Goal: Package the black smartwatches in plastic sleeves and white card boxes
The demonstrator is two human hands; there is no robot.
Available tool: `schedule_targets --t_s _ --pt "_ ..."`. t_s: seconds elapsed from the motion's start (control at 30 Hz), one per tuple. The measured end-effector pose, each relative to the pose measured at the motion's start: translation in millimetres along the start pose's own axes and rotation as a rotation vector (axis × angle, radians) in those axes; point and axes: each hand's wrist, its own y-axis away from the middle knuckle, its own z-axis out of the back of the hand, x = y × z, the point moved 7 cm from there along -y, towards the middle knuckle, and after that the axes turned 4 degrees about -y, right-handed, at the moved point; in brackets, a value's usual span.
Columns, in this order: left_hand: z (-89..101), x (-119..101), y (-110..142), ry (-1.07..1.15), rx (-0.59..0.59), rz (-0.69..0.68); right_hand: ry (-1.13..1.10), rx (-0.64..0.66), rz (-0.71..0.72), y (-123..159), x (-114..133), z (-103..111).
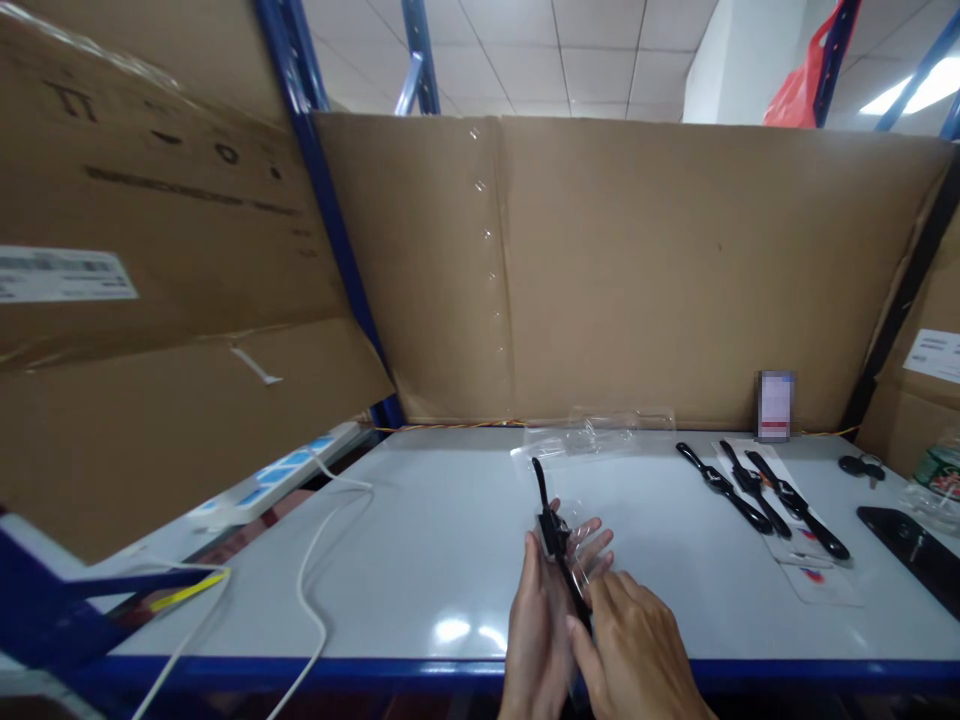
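A black spokeshave (555,535) with some clear plastic about it is held over the front of the table. My left hand (536,620) cradles it from below and the left, the thumb along one side and the fingers reaching out past the other. My right hand (637,630) is closed at the lower handle, thumb and fingers pinching there; its exact grip is partly hidden. Three more black spokeshaves lie slanted at the right: the leftmost spokeshave (721,487), a middle spokeshave (754,487) and the rightmost spokeshave (799,505).
Clear plastic packaging (592,435) lies along the back. Under the spokeshaves are printed clear sleeves (821,583). A phone (775,405) leans on the cardboard wall (637,260). Keys (862,467), a black flat object (911,545) and a power strip (277,480) with white cable (304,575) flank the table.
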Motion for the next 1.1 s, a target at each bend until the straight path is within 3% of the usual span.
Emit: schedule_targets --t_s 0.3,0.5,0.8,0.93,1.1 --pt "-4.2 -2 2 -0.003 0.054 -0.036 -0.134 -0.090 -0.048 -6 -7 21" --pt "-0.9 1 -2 0.040 0.073 -0.045 -0.064 -0.167 -0.025 -1 -11 21" --pt "7.1 9 -3 0.079 0.015 0.111 -0.049 -0.125 0.164 1 6 18" --pt "8.7 11 -4 0.104 0.082 0.146 0.084 -0.081 0.145 -1 7 18" --pt "9.6 14 -6 0.161 0.117 0.166 0.004 -0.006 0.214 -4 10 19"
